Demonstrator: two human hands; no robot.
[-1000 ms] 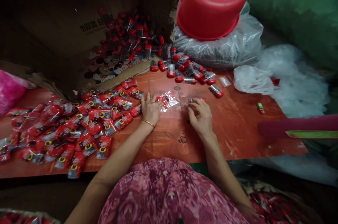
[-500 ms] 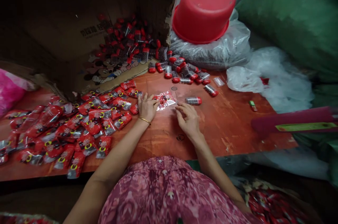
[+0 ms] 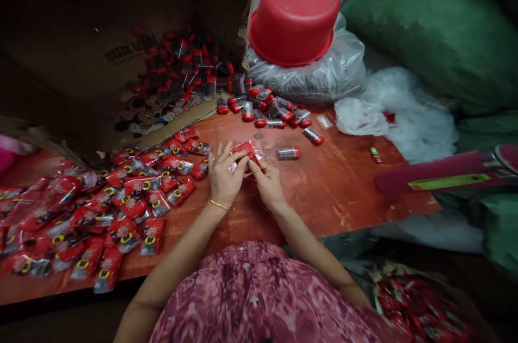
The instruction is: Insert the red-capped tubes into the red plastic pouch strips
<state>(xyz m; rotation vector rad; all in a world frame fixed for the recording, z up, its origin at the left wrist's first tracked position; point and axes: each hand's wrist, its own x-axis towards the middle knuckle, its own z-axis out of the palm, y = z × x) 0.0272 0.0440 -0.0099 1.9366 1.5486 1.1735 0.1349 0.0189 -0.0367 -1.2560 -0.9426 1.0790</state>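
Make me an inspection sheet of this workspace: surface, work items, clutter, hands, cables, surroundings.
Surface: reddish tabletop, scuffed and marked.
Work items: red printed packet, held; dark container with red cap lying on its side to its right; pile of similar packets at left.
Clutter: small round disc; small green item.
Hands: left hand and right hand pinch the packet, fingertips close together.
Cables: nothing seen.
Surroundings: cardboard box with more containers; upturned red basin on a plastic bag; green sack.
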